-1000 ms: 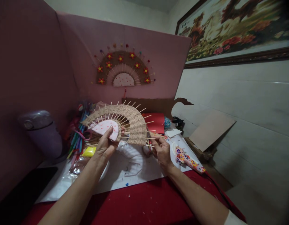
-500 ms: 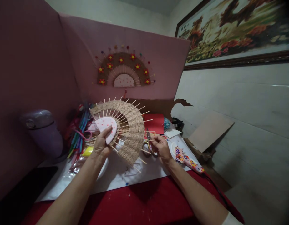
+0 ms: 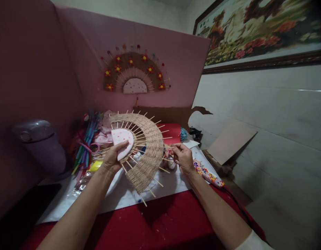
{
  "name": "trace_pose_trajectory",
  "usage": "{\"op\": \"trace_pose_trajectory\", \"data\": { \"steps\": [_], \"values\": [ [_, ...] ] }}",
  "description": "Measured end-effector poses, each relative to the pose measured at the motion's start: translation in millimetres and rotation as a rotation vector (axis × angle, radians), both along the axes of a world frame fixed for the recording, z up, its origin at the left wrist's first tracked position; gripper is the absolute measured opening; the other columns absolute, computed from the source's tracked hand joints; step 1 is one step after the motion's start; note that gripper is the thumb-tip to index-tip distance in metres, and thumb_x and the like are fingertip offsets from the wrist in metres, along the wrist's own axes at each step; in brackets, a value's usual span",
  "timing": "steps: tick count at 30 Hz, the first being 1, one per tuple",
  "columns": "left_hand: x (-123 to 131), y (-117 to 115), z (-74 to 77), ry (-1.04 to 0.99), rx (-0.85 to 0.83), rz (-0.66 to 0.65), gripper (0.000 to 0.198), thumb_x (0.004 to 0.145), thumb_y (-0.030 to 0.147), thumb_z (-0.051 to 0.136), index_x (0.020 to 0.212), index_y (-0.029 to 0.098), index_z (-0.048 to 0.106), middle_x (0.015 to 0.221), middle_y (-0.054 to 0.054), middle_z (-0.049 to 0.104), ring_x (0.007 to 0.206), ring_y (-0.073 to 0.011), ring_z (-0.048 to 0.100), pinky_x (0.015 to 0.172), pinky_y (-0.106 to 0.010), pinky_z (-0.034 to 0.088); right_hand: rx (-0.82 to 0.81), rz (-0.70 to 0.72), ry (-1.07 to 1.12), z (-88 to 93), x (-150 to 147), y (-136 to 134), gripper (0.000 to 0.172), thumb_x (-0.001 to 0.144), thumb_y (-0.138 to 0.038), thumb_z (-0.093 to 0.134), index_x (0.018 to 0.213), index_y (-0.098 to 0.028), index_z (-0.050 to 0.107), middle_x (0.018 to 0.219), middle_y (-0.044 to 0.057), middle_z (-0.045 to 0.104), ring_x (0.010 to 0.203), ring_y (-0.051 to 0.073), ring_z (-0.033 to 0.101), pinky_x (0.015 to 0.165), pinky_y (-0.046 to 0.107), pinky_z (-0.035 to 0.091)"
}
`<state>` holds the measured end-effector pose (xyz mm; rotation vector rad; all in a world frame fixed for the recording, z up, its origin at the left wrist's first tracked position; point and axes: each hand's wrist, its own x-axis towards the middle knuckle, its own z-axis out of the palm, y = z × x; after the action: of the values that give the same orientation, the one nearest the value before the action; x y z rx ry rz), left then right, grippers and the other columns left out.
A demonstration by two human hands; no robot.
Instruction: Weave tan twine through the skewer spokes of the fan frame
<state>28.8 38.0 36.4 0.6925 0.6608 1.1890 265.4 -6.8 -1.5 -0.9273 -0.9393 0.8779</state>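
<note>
My left hand [image 3: 114,157] is closed on a woven twine fan [image 3: 153,146], thumb on top of its half-round centre covered in pink dotted cloth [image 3: 121,138]; the fingers behind are hidden. Thin wooden sticks radiate from the centre through the woven band and poke out past its outer edge. At the fan's right side, my right hand [image 3: 183,158] pinches the tip of one stick [image 3: 167,147] between thumb and fingers. Just below that stick, a pair of scissors [image 3: 171,163] lies partly hidden behind the fan.
A finished-looking fan with red flowers [image 3: 134,66] hangs on the pink board. Left are a purple bottle [image 3: 46,149], coloured pipe cleaners [image 3: 84,149] and a yellow packet [image 3: 96,166]. Red sheets [image 3: 172,132], blue yarn [image 3: 183,133] and a flower-patterned glue gun [image 3: 208,175] are right.
The fan has turned clockwise and shifted slightly right, its lower end now lower. My right hand has moved a little right and up, its fingers at a stick's tip. The view has tilted slightly.
</note>
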Motion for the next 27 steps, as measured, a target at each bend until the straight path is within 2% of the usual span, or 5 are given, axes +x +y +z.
{"op": "trace_pose_trajectory", "data": {
  "steps": [3, 6, 12, 19, 27],
  "values": [
    [-1, 2, -2.3, 0.046, 0.01, -0.013, 0.012, 0.071, 0.007, 0.055, 0.083, 0.007, 0.059, 0.062, -0.009, 0.067, 0.044, -0.0181, 0.061, 0.039, -0.026, 0.052, 0.069, -0.157, -0.129, -0.1, 2, 1, 0.026, 0.069, -0.041, 0.064, 0.072, -0.016, 0.056, 0.052, -0.005, 0.051, 0.038, 0.005, 0.037, 0.036, 0.019, 0.028],
    [0, 1, -0.9, 0.08, -0.028, -0.018, 0.012, 0.071, 0.007, 0.055, 0.082, 0.007, 0.059, 0.061, -0.009, 0.067, 0.044, -0.018, 0.061, 0.04, -0.026, 0.052, 0.158, -0.316, -0.305, -1.5, 7, 2, 0.023, 0.072, -0.039, 0.062, 0.071, -0.016, 0.058, 0.058, -0.001, 0.055, 0.052, 0.01, 0.049, 0.052, 0.023, 0.04],
    [1, -1, 2.3, 0.127, -0.06, -0.037, 0.011, 0.071, 0.005, 0.054, 0.081, 0.006, 0.058, 0.063, -0.01, 0.067, 0.048, -0.0179, 0.062, 0.044, -0.026, 0.054, 0.258, -0.516, -0.652, -0.9, 14, 0, 0.017, 0.077, -0.034, 0.057, 0.073, -0.018, 0.059, 0.069, 0.001, 0.056, 0.065, 0.014, 0.051, 0.061, 0.026, 0.041],
    [-1, 2, -2.0, 0.16, -0.083, -0.113, 0.011, 0.071, 0.006, 0.055, 0.081, 0.005, 0.06, 0.066, -0.012, 0.067, 0.052, -0.0179, 0.063, 0.05, -0.027, 0.056, 0.368, -0.501, -0.854, 5.5, 17, -3, 0.012, 0.08, -0.028, 0.055, 0.074, -0.019, 0.06, 0.073, 0.002, 0.055, 0.071, 0.014, 0.051, 0.064, 0.027, 0.041],
    [-5, 0, 2.9, 0.101, -0.164, -0.093, 0.013, 0.072, 0.005, 0.055, 0.083, 0.005, 0.062, 0.063, -0.013, 0.067, 0.047, -0.0211, 0.063, 0.039, -0.027, 0.053, 0.262, -0.361, -0.667, 0.8, 21, 5, 0.015, 0.077, -0.031, 0.057, 0.071, -0.018, 0.061, 0.069, 0.001, 0.057, 0.066, 0.014, 0.051, 0.06, 0.026, 0.04]
  ]
}}
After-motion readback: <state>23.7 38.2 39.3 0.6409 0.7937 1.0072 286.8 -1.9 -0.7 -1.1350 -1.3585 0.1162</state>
